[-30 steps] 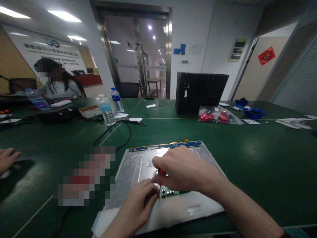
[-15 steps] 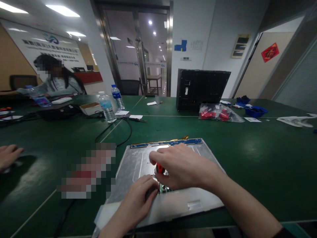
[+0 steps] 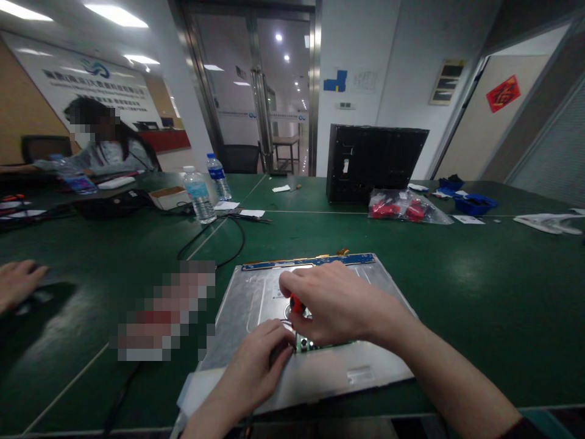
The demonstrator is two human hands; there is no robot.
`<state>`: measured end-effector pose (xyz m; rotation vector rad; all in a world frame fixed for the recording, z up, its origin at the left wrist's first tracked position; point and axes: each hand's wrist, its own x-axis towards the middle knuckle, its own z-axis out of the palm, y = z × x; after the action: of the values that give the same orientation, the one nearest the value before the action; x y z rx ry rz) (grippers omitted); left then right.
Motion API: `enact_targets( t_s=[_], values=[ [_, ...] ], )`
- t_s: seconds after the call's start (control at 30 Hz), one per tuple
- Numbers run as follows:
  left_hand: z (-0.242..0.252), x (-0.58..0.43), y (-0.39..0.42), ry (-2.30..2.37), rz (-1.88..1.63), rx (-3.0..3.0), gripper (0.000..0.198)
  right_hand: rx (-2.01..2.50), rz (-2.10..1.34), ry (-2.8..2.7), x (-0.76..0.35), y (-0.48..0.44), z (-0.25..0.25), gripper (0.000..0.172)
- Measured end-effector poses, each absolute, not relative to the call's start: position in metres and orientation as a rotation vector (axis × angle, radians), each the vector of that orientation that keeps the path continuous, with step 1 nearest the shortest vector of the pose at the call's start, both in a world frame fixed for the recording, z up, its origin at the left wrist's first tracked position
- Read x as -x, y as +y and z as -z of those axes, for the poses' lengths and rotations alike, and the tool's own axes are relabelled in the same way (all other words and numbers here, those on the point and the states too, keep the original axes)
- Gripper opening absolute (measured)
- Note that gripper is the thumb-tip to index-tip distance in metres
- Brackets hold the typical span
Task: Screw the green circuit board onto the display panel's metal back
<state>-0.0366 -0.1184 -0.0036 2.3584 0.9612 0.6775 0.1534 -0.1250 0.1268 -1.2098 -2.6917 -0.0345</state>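
A flat silver metal panel (image 3: 256,302) lies on the green table in front of me, with a blue circuit strip (image 3: 311,262) along its far edge. My right hand (image 3: 336,302) is closed around a small red-handled screwdriver (image 3: 296,303), held upright over a small green circuit board (image 3: 305,345) near the panel's front. My left hand (image 3: 258,363) rests on the panel just left of that board, fingertips pressing beside it. The tool's tip is hidden by my fingers.
Two water bottles (image 3: 200,195) and black cables (image 3: 228,235) lie to the far left. A black box (image 3: 375,161), a bag of red parts (image 3: 402,210) and blue trays (image 3: 473,204) stand at the back. Another person's hand (image 3: 18,283) rests at the left edge; a person sits beyond.
My right hand has turned slightly on the red-handled tool and stays over the same spot. The view has shifted a little; the left hand keeps its place.
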Motion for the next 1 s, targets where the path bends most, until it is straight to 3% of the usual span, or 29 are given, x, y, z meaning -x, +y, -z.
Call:
enact_targets(
  t_s=[0.17,0.33,0.6,0.77,1.0],
  values=[
    [0.0084,0.0380,-0.1178,0.935,-0.677,-2.378,0.019,1.330,0.055,-2.658,-0.1513,-0.1228,-0.1269,0.035],
    [0.0074,0.0382,-0.1180,0.930,-0.666,-2.381,0.017,1.318,0.014,-2.680,-0.1502,-0.1243,-0.1278,0.021],
    [0.0070,0.0373,-0.1186,0.931,-0.684,-2.386,0.017,1.345,0.063,-2.672,-0.1516,-0.1241,-0.1276,0.030],
    [0.0048,0.0373,-0.1178,0.910,-0.668,-2.392,0.017,1.252,0.067,-2.676,-0.1523,-0.1242,-0.1262,0.018],
    [0.0052,0.0360,-0.1182,0.940,-0.685,-2.378,0.018,1.289,0.026,-2.685,-0.1509,-0.1230,-0.1263,0.035]
  ],
)
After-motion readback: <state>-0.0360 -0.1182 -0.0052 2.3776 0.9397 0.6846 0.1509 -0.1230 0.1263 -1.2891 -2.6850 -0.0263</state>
